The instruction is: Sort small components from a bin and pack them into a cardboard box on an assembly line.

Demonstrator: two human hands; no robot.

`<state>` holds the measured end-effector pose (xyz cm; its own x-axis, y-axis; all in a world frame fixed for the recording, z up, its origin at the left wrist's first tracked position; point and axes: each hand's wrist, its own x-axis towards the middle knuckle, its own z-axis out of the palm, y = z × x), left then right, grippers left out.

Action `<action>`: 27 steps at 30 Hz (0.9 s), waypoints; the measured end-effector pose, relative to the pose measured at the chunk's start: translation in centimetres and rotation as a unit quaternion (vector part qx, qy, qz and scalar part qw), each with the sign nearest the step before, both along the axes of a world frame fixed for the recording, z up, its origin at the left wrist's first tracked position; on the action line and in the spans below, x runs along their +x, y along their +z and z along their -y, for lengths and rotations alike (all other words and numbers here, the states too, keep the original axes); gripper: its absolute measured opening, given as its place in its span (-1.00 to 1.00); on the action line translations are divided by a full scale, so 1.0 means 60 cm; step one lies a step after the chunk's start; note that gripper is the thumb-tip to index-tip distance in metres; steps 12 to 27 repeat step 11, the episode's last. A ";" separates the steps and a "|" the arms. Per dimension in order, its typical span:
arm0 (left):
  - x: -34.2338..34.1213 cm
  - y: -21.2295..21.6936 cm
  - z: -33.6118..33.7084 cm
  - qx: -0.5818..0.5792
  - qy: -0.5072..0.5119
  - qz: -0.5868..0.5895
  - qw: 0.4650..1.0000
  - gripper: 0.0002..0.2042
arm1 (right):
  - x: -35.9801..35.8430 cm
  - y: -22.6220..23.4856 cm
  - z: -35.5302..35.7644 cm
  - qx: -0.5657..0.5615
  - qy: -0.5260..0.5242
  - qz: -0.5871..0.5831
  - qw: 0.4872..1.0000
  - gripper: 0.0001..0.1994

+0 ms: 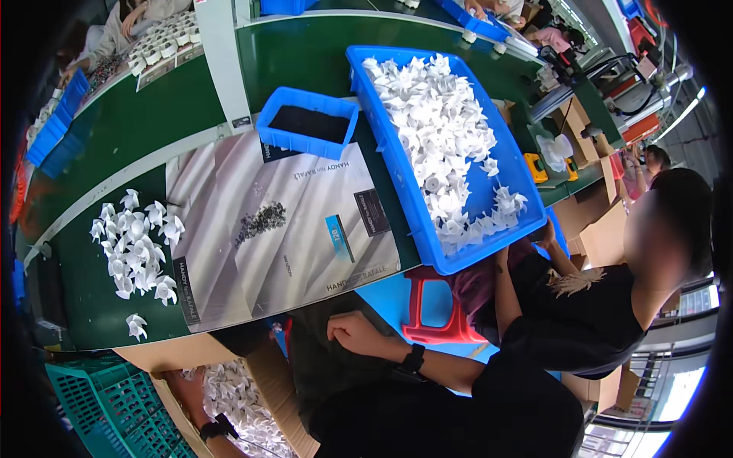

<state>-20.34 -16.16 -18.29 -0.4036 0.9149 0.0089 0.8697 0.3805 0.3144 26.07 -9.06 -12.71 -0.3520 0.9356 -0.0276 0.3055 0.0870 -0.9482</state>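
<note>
Small white pinwheel-shaped fans (237,404) fill the cardboard box (263,366).

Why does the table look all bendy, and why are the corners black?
Head view: the wide fisheye lens curves the green table edges toward the rim and leaves dark corners; the grey sheet shines with glare; a nearby person's face is blurred; the big blue tray of white pinwheels looks sharp.

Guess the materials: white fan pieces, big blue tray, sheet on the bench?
White fan pieces: look like moulded plastic, matte white, with thin, uniform curved blades. Big blue tray: likely rigid plastic, smooth and slightly glossy, with moulded rim and walls. Sheet on the bench: probably printed plastic film or coated paper; it has a pale sheen and lies flat.
</note>
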 end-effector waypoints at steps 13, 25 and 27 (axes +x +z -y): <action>0.001 0.048 -0.015 -0.088 -0.031 -0.016 0.996 -0.25 | -0.020 -0.005 0.008 -0.001 0.030 0.025 0.999 -0.89; 0.001 0.048 -0.015 -0.088 -0.031 -0.016 0.996 -0.25 | -0.020 -0.005 0.008 -0.001 0.030 0.025 0.999 -0.89; 0.001 0.048 -0.015 -0.088 -0.031 -0.016 0.996 -0.25 | -0.020 -0.005 0.008 -0.001 0.030 0.025 0.999 -0.89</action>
